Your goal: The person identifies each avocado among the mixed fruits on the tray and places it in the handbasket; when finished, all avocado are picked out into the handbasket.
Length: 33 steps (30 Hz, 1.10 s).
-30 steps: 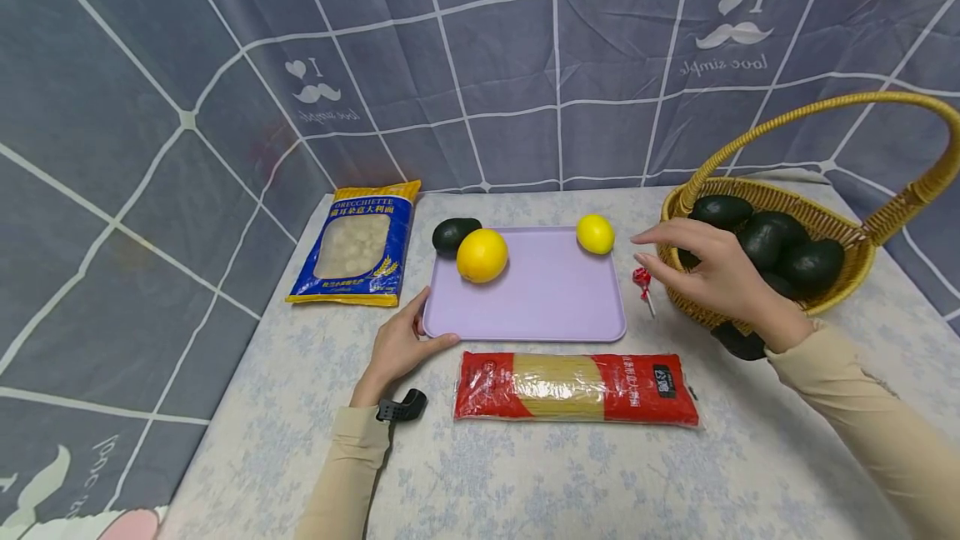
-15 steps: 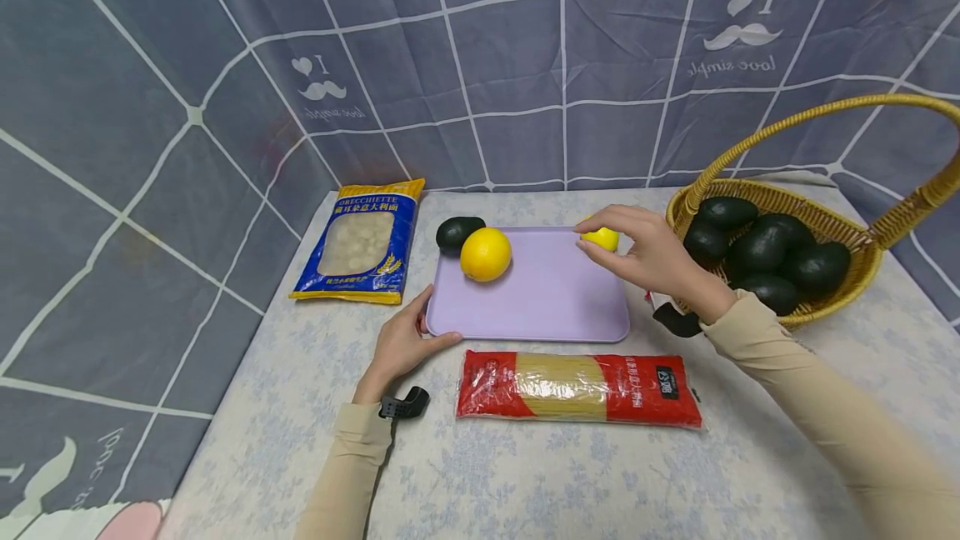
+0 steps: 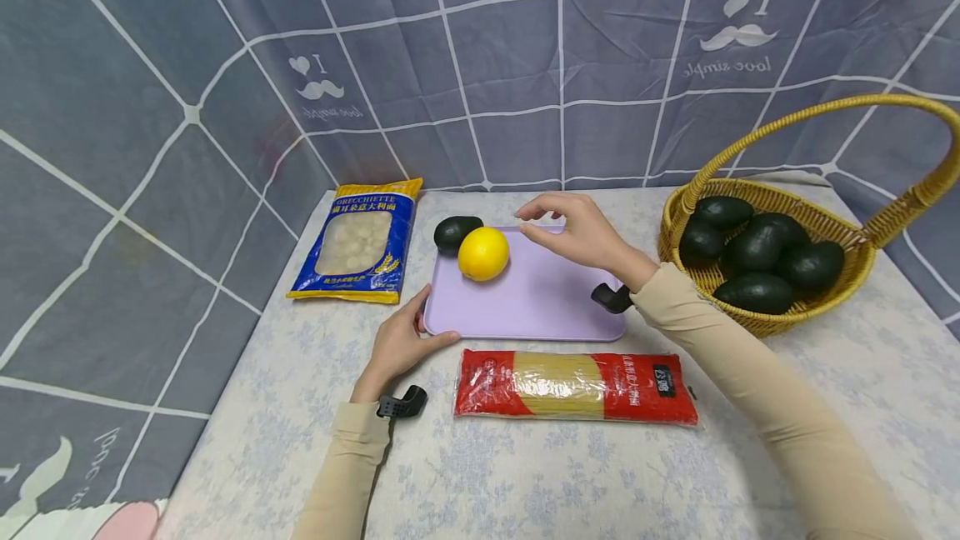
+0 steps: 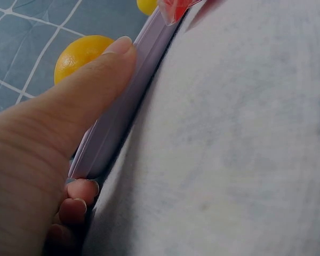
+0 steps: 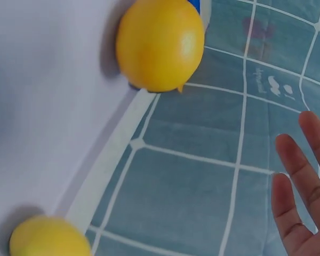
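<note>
My left hand (image 3: 401, 348) holds the front left corner of a lilac tray (image 3: 525, 307). In the left wrist view its thumb (image 4: 104, 69) lies along the tray's rim (image 4: 122, 101), with several fingertips at the corner. Above the tray's back middle is my right hand (image 3: 577, 232), fingers loosely bent and holding nothing. An orange (image 3: 483, 254) sits near the tray's back left, just left of that hand. Behind it an avocado (image 3: 454, 234) lies at the back left corner. The right wrist view shows a lemon (image 5: 49, 237) on the tray; in the head view my right hand hides it.
A blue and yellow bag of orecchiette (image 3: 358, 240) lies at the left. In front of the tray is a red pack of spaghetti (image 3: 573, 386). A handled wicker basket (image 3: 862, 261) with several avocados (image 3: 761, 244) stands at the right. A tiled-pattern curtain (image 3: 517, 65) hangs behind.
My right hand has moved left from beside the basket, past the lemon, to over the tray's back middle. The arm now covers the red lollipop. My left hand has stayed at the tray's corner.
</note>
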### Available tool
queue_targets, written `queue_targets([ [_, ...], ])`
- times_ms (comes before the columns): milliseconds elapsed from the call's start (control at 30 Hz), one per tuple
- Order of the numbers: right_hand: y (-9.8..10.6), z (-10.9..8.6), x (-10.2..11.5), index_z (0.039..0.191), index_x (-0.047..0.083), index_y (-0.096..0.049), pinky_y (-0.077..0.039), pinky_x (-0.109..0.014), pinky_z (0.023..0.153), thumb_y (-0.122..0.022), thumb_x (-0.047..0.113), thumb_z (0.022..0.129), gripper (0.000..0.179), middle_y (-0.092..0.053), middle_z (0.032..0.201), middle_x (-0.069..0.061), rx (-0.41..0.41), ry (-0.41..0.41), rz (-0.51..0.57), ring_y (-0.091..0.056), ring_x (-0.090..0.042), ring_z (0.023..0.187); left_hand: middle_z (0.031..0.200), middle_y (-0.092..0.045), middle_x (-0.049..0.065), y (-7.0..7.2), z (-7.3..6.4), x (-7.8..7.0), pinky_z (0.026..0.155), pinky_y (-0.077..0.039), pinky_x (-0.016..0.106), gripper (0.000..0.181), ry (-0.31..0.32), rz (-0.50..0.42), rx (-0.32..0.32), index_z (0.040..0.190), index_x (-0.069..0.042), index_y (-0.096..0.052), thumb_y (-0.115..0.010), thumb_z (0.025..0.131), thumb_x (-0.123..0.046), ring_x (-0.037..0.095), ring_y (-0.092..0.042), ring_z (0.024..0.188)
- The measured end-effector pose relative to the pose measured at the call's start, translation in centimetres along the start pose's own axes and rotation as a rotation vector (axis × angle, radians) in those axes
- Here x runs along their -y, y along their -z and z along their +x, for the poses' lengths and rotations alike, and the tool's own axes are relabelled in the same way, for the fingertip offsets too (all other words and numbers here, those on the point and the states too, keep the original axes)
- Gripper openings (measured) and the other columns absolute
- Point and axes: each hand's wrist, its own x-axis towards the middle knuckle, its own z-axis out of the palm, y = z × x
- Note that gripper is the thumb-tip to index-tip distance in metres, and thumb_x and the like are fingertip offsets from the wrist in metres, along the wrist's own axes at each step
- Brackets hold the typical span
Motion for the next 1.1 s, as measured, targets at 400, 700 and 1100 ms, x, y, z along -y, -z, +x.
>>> queue_targets([
  [400, -3.1, 3.7, -0.1, 0.104, 0.009, -0.071, -0.043, -0.036, 0.078, -0.069, 0.025, 0.088, 0.023, -0.067, 0.101, 0.001, 0.079, -0.151, 0.069, -0.057, -0.017, 0.092, 0.075, -0.05, 0.001, 0.0, 0.2, -0.1, 0.059, -0.035, 0.031, 0.099, -0.001, 0.003, 0.01, 0.147, -0.008, -0.036, -0.079, 0.07, -0.053, 0.015, -0.043, 0.064],
  [700, -5.0, 6.2, -0.7, 0.108, 0.01, -0.07, -0.043, -0.034, 0.083, -0.069, 0.027, 0.088, 0.027, -0.066, 0.1, -0.003, 0.106, -0.271, 0.091, -0.057, -0.018, 0.093, 0.074, -0.05, 0.001, 0.3, 0.1, 0.0, 0.058, -0.034, 0.031, 0.098, 0.014, 0.009, 0.014, 0.147, -0.008, -0.036, -0.079, 0.07, -0.052, 0.015, -0.042, 0.063],
  [1100, -7.0, 8.7, -1.5, 0.113, 0.011, -0.069, -0.042, -0.034, 0.08, -0.065, 0.034, 0.09, 0.032, -0.064, 0.102, -0.005, 0.192, -0.453, 0.001, -0.054, -0.021, 0.094, 0.074, -0.049, 0.0, 0.0, 0.0, 0.1, 0.058, -0.034, 0.031, 0.099, -0.01, -0.002, 0.002, 0.147, -0.008, -0.036, -0.078, 0.07, -0.054, 0.015, -0.042, 0.063],
])
